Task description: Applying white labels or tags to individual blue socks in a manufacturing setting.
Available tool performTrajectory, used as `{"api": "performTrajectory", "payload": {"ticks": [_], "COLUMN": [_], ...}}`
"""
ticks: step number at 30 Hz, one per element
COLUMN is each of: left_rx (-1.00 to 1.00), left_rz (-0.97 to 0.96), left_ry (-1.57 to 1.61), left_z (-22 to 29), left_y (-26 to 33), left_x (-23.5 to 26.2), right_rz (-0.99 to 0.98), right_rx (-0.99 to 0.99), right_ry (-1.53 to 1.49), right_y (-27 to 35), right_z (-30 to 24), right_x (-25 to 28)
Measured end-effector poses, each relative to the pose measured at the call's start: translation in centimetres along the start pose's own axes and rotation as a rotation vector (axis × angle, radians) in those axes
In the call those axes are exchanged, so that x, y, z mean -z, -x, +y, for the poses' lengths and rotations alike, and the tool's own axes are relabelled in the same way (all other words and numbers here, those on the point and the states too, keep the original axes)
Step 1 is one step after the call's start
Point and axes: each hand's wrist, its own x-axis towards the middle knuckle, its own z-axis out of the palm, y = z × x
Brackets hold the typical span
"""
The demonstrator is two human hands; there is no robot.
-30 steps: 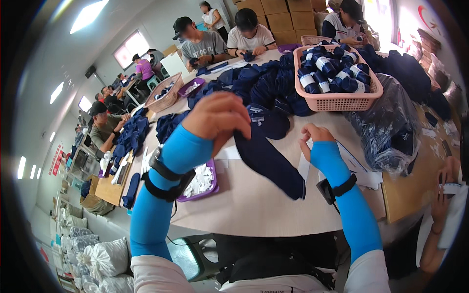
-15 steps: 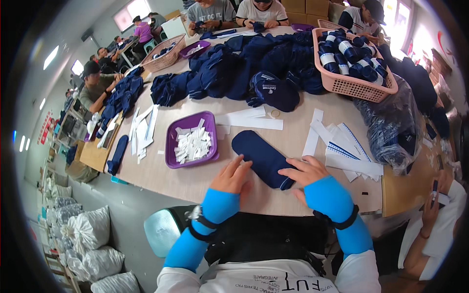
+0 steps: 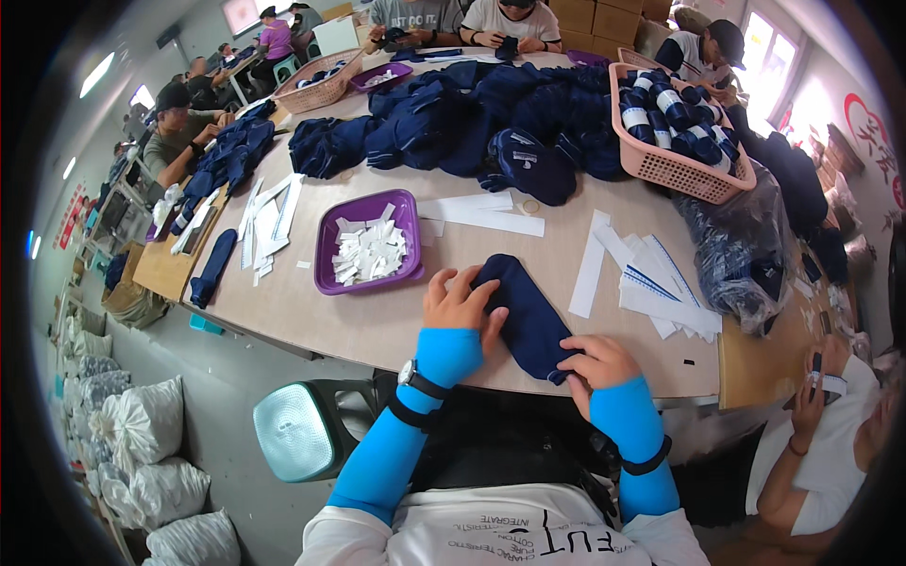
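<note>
A dark navy knitted piece, looking like a flattened sock (image 3: pixel 528 316), lies slantwise on the table in front of me. My left hand (image 3: pixel 460 307) touches its upper left edge with fingers spread, the thumb apart beside the fabric. At its lower right end my right hand (image 3: pixel 602 366) has its fingers bent around the edge, thumb near the corner. Blue sleeves cover both my wrists and forearms. Left of the sock stands a purple tray (image 3: pixel 326 247) holding many small white paper slips (image 3: pixel 373 247).
Long white paper strips (image 3: pixel 651 283) lie at right, others (image 3: pixel 491 217) beyond the sock. A heap of navy fabric (image 3: pixel 425 123) spreads across the back. A pink basket (image 3: pixel 675 165) holds banded navy rolls, beside a plastic bag (image 3: pixel 741 250). A stool (image 3: pixel 293 429) stands lower left. Co-workers sit around.
The sock has shifted right and toward me and turned more upright. Both hands have moved with it; my right fingers are now bent at its near end. The whole view has shifted a little.
</note>
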Motion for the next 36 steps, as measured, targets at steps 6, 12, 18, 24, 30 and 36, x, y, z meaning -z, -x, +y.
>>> {"api": "performTrajectory", "payload": {"ticks": [6,12,18,24,30,36], "left_rx": [0.053,0.021,0.031,0.017,-0.01,-0.003], "left_rz": [0.078,0.124,0.173,0.187,0.128,0.133], "left_ry": [0.102,0.127,0.092,0.091,0.119,0.073], "left_z": [0.2,-0.1,0.4,0.2,0.2,0.1], "left_y": [-0.6,-0.3,-0.3,-0.4,-0.6,-0.2], "left_x": [0.3,0.3,0.4,0.5,0.5,0.1], "right_rz": [0.169,0.342,0.308,0.312,0.406,0.393], "right_rx": [0.055,0.138,0.11,0.112,0.179,0.194], "right_ry": [-0.028,0.046,-0.025,-0.016,-0.023,0.051], "right_y": [0.2,0.2,0.5,0.3,1.0,1.1], "right_z": [1.3,1.7,2.7,2.8,2.9,2.6], "right_x": [-1.4,-1.8,-2.4,-2.4,-2.2,-2.4]}}
